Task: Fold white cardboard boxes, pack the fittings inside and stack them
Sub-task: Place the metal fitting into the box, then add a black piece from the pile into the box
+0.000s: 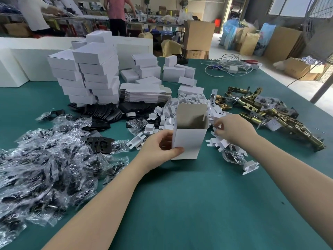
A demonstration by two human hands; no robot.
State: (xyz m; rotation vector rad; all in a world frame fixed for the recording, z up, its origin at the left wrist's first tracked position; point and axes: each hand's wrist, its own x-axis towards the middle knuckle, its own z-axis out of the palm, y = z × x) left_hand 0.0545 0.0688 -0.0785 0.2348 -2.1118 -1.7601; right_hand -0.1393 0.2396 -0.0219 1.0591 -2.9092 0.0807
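Your left hand grips an upright open box while your right hand, just beside it, pinches a white insert; packing is underway, so next likely drop it inside.

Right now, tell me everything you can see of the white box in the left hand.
The white box is a small folded carton, white outside, grey-brown inside. It stands upright on the green table, top open, its lid flap raised at the back and a side flap sticking up. It looks empty as far as the inside shows. The left hand grips its lower left corner; the right hand is beside it, apart, pinching a white insert.
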